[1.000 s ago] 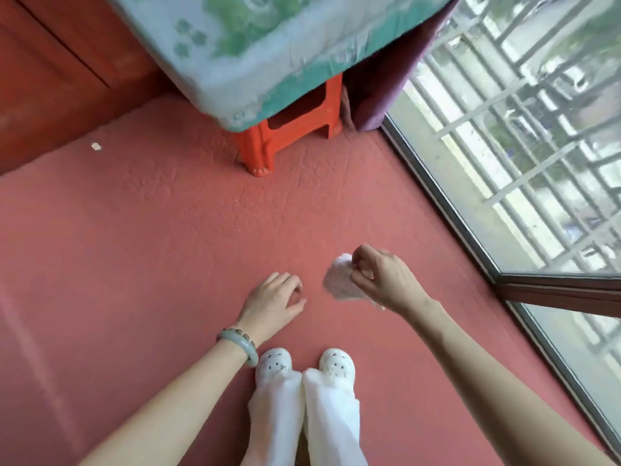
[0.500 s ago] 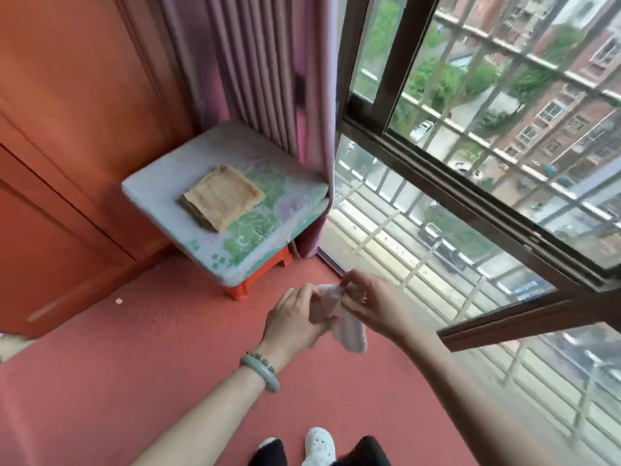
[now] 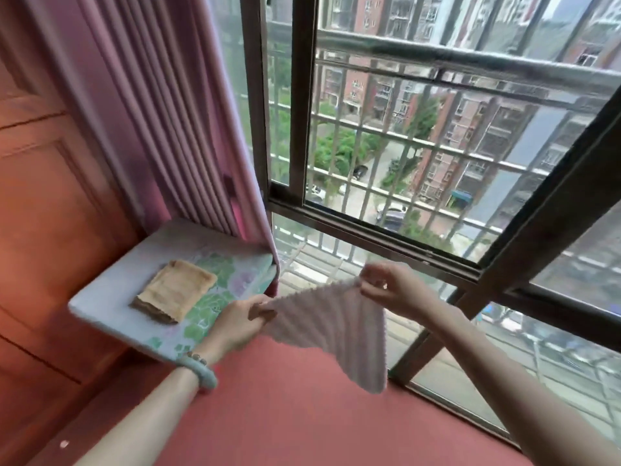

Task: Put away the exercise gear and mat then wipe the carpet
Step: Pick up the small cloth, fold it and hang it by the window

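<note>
A pale pink ribbed cloth [image 3: 331,326] hangs spread out in the air between my two hands, above the red carpet [image 3: 289,405]. My left hand [image 3: 237,322] pinches its left corner. My right hand [image 3: 389,289] pinches the upper right corner, a little higher. The cloth's lower corner dangles toward the window side. No exercise gear or mat is in view.
A cushioned stool [image 3: 111,297] with a green floral cover stands at the left, with a folded tan towel [image 3: 174,290] on it. A pink curtain [image 3: 161,112] hangs behind it. A barred window [image 3: 420,156] fills the right. A wooden cabinet [image 3: 43,230] lines the left.
The view rose from the floor to the window. The cloth, bunched in my right hand a second ago, is now pulled out flat between both hands.
</note>
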`<state>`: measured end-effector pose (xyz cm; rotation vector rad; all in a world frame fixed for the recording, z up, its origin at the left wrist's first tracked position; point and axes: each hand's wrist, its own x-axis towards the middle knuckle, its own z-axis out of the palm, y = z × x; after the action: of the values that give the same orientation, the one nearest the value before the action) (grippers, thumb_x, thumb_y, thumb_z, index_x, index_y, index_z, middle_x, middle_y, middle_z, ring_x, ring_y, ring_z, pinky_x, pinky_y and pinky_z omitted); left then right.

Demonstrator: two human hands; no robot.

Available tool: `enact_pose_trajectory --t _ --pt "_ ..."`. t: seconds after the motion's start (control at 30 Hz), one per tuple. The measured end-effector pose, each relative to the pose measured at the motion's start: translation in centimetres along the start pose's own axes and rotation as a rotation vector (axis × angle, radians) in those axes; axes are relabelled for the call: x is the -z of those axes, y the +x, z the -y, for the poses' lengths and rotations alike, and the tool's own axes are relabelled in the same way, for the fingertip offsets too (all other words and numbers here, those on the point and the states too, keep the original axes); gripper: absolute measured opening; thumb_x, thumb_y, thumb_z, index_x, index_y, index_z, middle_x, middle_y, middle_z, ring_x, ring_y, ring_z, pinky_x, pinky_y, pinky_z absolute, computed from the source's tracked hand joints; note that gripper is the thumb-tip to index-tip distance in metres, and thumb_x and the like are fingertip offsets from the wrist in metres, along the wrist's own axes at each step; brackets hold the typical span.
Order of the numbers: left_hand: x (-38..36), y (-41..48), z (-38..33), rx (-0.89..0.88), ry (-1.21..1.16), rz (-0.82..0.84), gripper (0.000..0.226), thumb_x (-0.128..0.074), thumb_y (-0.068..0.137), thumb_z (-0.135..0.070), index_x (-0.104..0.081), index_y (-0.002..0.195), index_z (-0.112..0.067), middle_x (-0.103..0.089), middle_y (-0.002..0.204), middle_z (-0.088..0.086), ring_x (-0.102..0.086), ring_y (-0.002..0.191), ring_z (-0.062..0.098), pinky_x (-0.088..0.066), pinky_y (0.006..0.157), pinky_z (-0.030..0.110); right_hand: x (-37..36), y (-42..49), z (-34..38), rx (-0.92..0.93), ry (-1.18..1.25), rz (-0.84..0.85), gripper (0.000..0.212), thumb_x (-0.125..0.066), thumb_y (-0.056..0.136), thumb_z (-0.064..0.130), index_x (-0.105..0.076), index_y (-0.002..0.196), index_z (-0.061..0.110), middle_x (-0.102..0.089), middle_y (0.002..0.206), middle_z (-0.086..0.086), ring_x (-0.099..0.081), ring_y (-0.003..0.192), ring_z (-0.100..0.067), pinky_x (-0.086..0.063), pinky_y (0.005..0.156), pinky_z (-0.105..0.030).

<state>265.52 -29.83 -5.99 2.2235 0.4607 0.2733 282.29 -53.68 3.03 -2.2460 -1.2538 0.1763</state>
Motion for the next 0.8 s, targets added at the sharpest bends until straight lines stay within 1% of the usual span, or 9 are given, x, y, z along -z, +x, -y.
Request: enact_pose_trajectory --t 0.1,0.2,0.27,0.37,0.5,0.57,0.63,0.7,0.8 --pt "1.7 2.3 -1.2 -0.046 -0.154 0.028 0.005 -0.069 0.074 -0.021 -0.069 0.079 -0.020 -0.068 0.072 -0.008 -0.058 0.072 0.003 -0.045 0.067 0.024 1.9 -0.8 -1.3 -0.024 -0.048 -0.064 0.017 -0.064 0.086 0.021 -0.063 0.075 0.009 -0.057 0.067 0.003 -0.048 0.059 -0.007 -0.038 0.057 -0.020" --pt "3.0 4.7 -3.3 -0.130 -0.158 0.036 0.014 -0.074 0.076 -0.014 -0.069 0.087 -0.022 -0.069 0.073 -0.013 -0.057 0.068 -0.003 -0.045 0.067 0.020 3.1 -1.1 -2.8 -0.055 -0.029 -0.095 0.013 -0.064 0.088 0.020 -0.066 0.079 0.011 -0.059 0.067 0.006 -0.052 0.061 -0.008 -0.039 0.057 -0.016" --pt "3.3 6.4 -4.6 -0.178 -0.134 0.040 0.015 -0.071 0.080 -0.011 -0.068 0.088 -0.024 -0.068 0.073 -0.011 -0.056 0.065 -0.002 -0.044 0.065 0.017 3.8 -0.9 -3.9 -0.108 0.008 -0.102 0.007 -0.065 0.087 0.012 -0.067 0.080 0.014 -0.059 0.067 0.013 -0.057 0.063 0.000 -0.041 0.056 -0.011" --pt "2.9 9.4 -5.4 -0.205 -0.093 0.040 0.012 -0.067 0.083 -0.010 -0.068 0.086 -0.021 -0.066 0.069 -0.005 -0.053 0.063 0.001 -0.043 0.063 0.021 4.8 0.2 -5.3 -0.169 0.056 -0.112 0.012 -0.063 0.086 0.006 -0.068 0.083 0.016 -0.061 0.071 0.014 -0.057 0.059 0.008 -0.047 0.058 -0.012" --pt "1.6 14.2 -6.5 -0.212 -0.055 0.062 0.016 -0.066 0.082 -0.006 -0.068 0.080 -0.022 -0.060 0.060 -0.020 -0.049 0.055 -0.003 -0.040 0.058 0.014 6.7 2.7 -8.1 -0.195 0.062 -0.093 0.008 -0.064 0.084 0.006 -0.070 0.090 0.007 -0.064 0.078 0.007 -0.058 0.065 0.008 -0.049 0.068 -0.016" --pt "1.1 16.7 -7.4 -0.216 -0.039 0.059 0.016 -0.066 0.081 -0.004 -0.068 0.078 -0.020 -0.060 0.058 -0.025 -0.051 0.054 -0.005 -0.038 0.057 0.009 8.0 4.3 -10.0 -0.202 0.074 -0.055 0.010 -0.065 0.084 0.006 -0.070 0.091 0.010 -0.065 0.082 0.007 -0.060 0.073 0.003 -0.048 0.072 -0.015" --pt "0.6 19.6 -8.2 -0.220 -0.018 0.080 0.018 -0.064 0.081 -0.003 -0.068 0.079 -0.020 -0.062 0.061 -0.024 -0.054 0.054 -0.005 -0.042 0.060 0.011 9.4 6.1 -11.9 -0.216 0.072 -0.041 0.013 -0.065 0.084 0.004 -0.070 0.093 0.012 -0.067 0.085 0.005 -0.062 0.081 -0.006 -0.047 0.076 -0.016" --pt "0.3 22.7 -8.9 -0.219 0.011 0.106 0.025 -0.063 0.081 -0.002 -0.068 0.079 -0.026 -0.066 0.067 -0.024 -0.058 0.061 -0.005 -0.045 0.065 0.014 10.8 8.0 -13.8 -0.223 0.038 -0.044 0.016 -0.064 0.083 0.001 -0.071 0.094 0.009 -0.067 0.087 0.002 -0.062 0.082 -0.011 -0.048 0.075 -0.015" --pt "-0.5 27.6 -9.9 -0.240 0.042 0.097 0.035 -0.063 0.081 -0.001 -0.065 0.077 -0.036 -0.064 0.069 -0.029 -0.058 0.064 -0.009 -0.043 0.066 0.012 12.7 10.9 -16.5 -0.239 0.026 -0.049 0.021 -0.060 0.082 -0.005 -0.070 0.096 0.007 -0.065 0.085 0.005 -0.058 0.077 0.000 -0.046 0.072 -0.010"
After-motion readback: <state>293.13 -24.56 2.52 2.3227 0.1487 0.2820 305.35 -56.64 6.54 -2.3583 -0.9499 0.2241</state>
